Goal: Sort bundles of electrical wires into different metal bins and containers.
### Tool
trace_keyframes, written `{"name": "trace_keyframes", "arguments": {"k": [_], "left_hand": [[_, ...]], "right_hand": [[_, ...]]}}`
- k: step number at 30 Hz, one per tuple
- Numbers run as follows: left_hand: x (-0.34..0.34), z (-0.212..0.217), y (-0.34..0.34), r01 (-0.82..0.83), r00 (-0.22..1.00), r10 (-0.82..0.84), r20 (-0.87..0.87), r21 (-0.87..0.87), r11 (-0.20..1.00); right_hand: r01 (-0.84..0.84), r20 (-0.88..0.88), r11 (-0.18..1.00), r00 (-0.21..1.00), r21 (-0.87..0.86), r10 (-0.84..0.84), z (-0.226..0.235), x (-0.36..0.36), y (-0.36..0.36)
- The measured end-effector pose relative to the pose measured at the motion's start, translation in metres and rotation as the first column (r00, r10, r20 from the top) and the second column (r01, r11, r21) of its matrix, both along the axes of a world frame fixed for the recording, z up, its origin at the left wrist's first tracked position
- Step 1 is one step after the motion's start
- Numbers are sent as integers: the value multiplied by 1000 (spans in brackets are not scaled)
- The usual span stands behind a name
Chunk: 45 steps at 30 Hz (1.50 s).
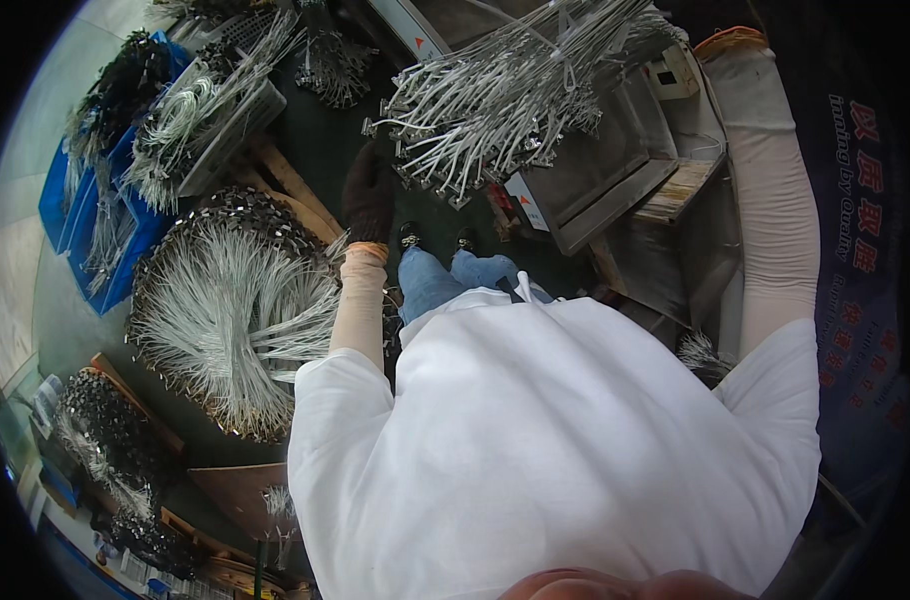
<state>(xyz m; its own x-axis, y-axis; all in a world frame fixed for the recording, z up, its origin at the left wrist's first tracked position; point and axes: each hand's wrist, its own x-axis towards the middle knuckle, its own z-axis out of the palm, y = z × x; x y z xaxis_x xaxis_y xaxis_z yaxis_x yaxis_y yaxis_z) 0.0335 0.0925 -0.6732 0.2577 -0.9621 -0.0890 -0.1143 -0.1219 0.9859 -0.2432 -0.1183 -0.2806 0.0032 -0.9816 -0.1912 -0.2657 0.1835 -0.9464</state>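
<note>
the left hand [369, 192] wears a dark glove and hangs low in front of the body, its fingers curled loosely; whether it grips anything cannot be told. it sits between the big round pile of pale wire pieces [237, 310] on the person's left and the bundle of grey wire pieces [495, 100] lying fanned out ahead, nearest the lower tips of that bundle. the right hand is out of sight: the right arm, in a cream sleeve [775, 180] with an orange cuff, stretches up past the top edge, so its state cannot be told.

the round pile rests on a wooden pallet [285, 175], its wires radiating from the middle with dark ends forming the rim. behind it a grey slotted crate [237, 125] holds more pale wires spilling over its side, and blue bins [75, 200] further left hold dark and light wire bunches. a grey metal tray [605, 180] stands beside the fanned bundle, showing a bare inside. more dark-tipped wire bundles [105, 440] lie on boards at lower left, on a green floor [325, 140].
</note>
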Motion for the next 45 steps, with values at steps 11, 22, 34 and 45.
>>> {"name": "trace_keyframes", "arguments": {"k": [11, 22, 34, 45], "left_hand": [[-12, 19, -4, 215, 844, -165, 510, -41, 976], [-12, 43, 7, 71, 851, 18, 526, -147, 987], [-44, 57, 5, 202, 643, 119, 757, -318, 926], [-24, 53, 20, 174, 711, 125, 692, -345, 922]], "right_hand": [[-308, -398, 872, 906, -379, 147, -9, 15, 14], [-55, 44, 987, 997, -153, 62, -3, 19, 10], [-334, -298, 870, 926, -362, 231, -9, -5, 9], [17, 298, 992, 954, -126, 22, -23, 14, -14]]}}
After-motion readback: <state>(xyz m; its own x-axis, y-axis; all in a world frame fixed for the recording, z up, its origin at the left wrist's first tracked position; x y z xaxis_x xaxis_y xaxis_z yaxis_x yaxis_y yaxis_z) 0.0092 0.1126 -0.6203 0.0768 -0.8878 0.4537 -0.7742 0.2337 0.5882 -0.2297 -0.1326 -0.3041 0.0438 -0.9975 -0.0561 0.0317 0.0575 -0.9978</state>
